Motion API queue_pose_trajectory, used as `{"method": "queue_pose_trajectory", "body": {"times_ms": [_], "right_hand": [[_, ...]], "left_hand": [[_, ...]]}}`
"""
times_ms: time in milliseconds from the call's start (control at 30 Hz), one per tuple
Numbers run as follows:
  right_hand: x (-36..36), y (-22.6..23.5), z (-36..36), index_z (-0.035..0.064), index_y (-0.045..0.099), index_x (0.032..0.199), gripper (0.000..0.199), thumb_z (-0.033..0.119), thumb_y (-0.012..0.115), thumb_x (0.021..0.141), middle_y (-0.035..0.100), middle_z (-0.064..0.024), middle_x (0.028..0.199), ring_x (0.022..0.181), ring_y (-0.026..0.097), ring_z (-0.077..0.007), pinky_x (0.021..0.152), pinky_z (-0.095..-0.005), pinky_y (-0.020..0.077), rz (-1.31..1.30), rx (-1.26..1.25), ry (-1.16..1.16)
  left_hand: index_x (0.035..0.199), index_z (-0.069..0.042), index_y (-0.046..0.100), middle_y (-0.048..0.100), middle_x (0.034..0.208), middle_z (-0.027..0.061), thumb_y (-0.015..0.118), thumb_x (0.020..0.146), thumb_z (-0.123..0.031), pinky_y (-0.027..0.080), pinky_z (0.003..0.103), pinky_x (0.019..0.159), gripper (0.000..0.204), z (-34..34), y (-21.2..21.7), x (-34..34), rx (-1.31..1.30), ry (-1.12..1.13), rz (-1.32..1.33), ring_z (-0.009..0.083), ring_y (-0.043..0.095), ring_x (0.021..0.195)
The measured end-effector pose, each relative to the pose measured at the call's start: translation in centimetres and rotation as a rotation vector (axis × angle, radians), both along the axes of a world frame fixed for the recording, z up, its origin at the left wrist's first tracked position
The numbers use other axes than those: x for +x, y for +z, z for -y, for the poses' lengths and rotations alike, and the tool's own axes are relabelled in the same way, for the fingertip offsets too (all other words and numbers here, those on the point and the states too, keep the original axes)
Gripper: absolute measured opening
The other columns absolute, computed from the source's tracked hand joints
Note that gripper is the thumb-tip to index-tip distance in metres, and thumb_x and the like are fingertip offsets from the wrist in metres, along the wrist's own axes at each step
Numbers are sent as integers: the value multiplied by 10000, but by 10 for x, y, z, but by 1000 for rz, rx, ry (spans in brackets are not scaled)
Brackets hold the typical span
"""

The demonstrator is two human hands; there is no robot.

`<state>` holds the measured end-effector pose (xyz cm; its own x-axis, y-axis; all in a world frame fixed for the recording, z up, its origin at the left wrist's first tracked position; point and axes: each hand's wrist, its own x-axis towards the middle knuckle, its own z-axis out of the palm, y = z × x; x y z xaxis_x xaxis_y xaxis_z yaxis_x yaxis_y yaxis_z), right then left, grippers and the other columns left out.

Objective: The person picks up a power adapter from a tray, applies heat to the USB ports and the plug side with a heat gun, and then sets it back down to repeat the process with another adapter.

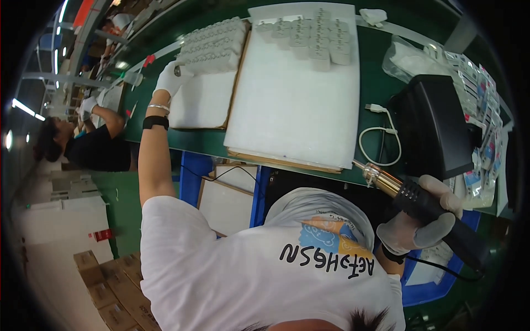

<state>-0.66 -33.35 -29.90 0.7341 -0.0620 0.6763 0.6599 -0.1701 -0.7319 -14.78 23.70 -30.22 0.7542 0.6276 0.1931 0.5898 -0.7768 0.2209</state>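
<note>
My right hand (415, 230), in a pale glove, is wrapped round the black body of a heat gun (422, 205). Its metal nozzle points left, close to the near right corner of a large white board (292, 110). Reaching far left, my white-gloved left hand (172, 79) is at the edge of rows of small clear plastic parts (212, 47) on a second white board (204, 102). Its fingers look closed near a small round dark spot; what they hold is hard to make out. More clear plastic parts (319, 36) stand in rows at the large board's far end.
A black box-shaped device (433, 127) and a white cable (361, 144) sit on the green table to the right. Behind are a clear plastic bag (411, 59) and packaged items (486, 110). Blue bins (194, 179) lie below the table edge. Another person (91, 140) works at the left.
</note>
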Motion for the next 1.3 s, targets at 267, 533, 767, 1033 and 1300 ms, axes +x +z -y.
{"method": "queue_pose_trajectory", "body": {"times_ms": [267, 533, 767, 1033, 1300], "right_hand": [[5, 6, -11, 22, 497, 1000, 391, 392, 373, 1005, 630, -130, 837, 683, 562, -145, 689, -240, 488, 0, 160, -2], [7, 6, -7, 13, 472, 1054, 368, 363, 363, 1021, 641, -152, 840, 671, 573, -154, 620, -263, 503, 59, 177, 187], [19, -11, 30, 143, 365, 1403, 384, 159, 358, 1020, 615, -140, 967, 678, 571, -164, 565, -223, 476, 308, -151, 169], [23, 7, 16, 217, 292, 1471, 483, 95, 366, 1010, 587, -140, 1040, 668, 561, -164, 548, -213, 469, 475, -279, 125], [21, -8, 20, 123, 316, 1436, 456, 89, 412, 991, 587, -155, 1090, 664, 566, -154, 605, -229, 477, 397, -120, 209]], "left_hand": [[1222, -59, 596, 622, 1154, 171, 698, 801, -98, 503, 342, 879, 435, 40, 24, 38, 94, -91, 196, 299, 636, 985], [1179, -114, 612, 576, 1117, 163, 682, 829, -165, 527, 356, 779, 361, 206, 29, 154, 114, -635, 145, 302, 641, 880], [1138, -123, 617, 598, 1127, 147, 661, 859, -278, 522, 392, 787, 322, 214, 13, 141, 188, -650, 44, 318, 646, 954], [1139, -88, 618, 653, 1087, 148, 714, 808, -385, 517, 388, 815, 455, 247, 27, 140, -12, -175, -59, 311, 644, 987], [1202, -30, 573, 650, 1099, 133, 763, 782, -243, 522, 344, 844, 507, 234, 3, 113, -103, -384, -25, 263, 648, 981]]}}
